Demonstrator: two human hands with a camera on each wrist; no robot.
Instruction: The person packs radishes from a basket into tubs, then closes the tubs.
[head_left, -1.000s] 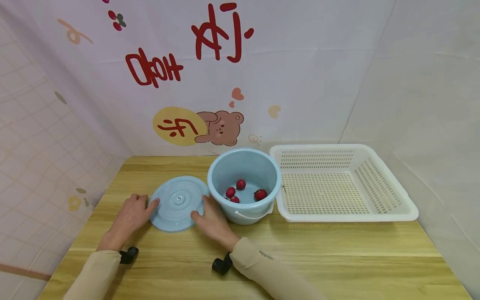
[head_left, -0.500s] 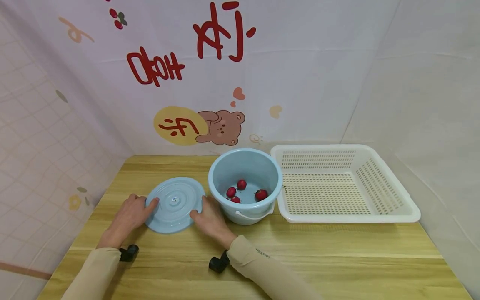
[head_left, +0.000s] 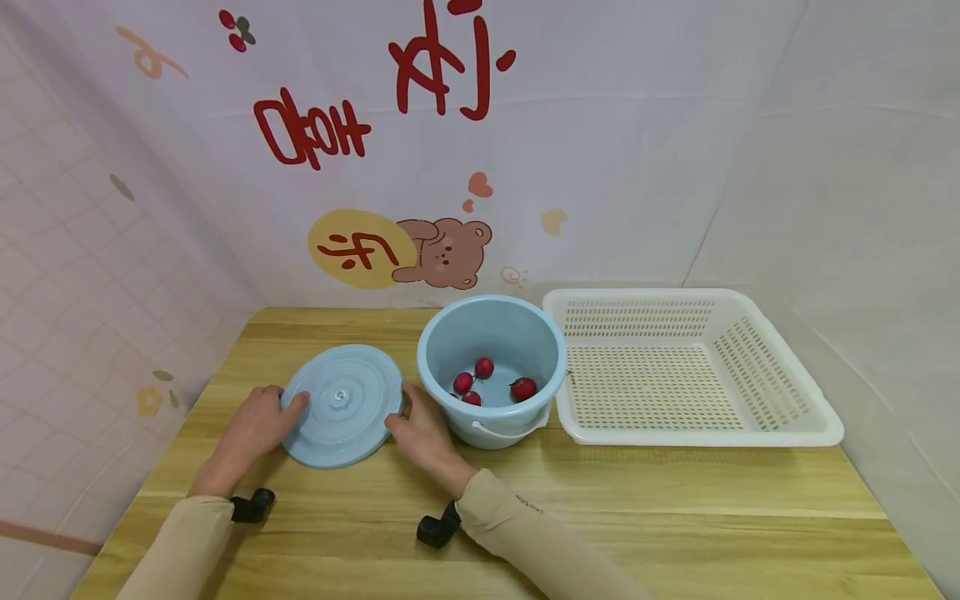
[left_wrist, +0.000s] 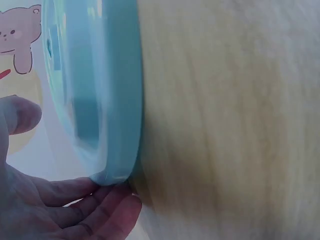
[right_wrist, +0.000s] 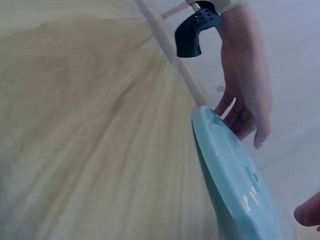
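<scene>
A round light-blue lid (head_left: 341,425) lies knob side up, low over the wooden table, between the two hands. At its left edge is my left hand (head_left: 251,429); in the left wrist view its fingers (left_wrist: 75,220) touch the rim while the thumb stands apart from it. My right hand (head_left: 426,433) is at the right edge, with thumb and forefinger spread beside the rim. In the right wrist view the thumb tip (right_wrist: 309,212) shows off the lid (right_wrist: 225,165). Just right of that hand stands a light-blue bucket (head_left: 487,329) holding several red radishes (head_left: 462,382).
A white slotted plastic basket (head_left: 697,437) stands right of the bucket, close against it. The bucket's white handle (head_left: 510,435) hangs down in front. A printed curtain (head_left: 615,183) rises behind the table (head_left: 675,517).
The lid has shifted a little to the left and now lies flatter. Both hands have loosened at its edges, and the right fingers have spread away from the rim. The bucket and basket stay put.
</scene>
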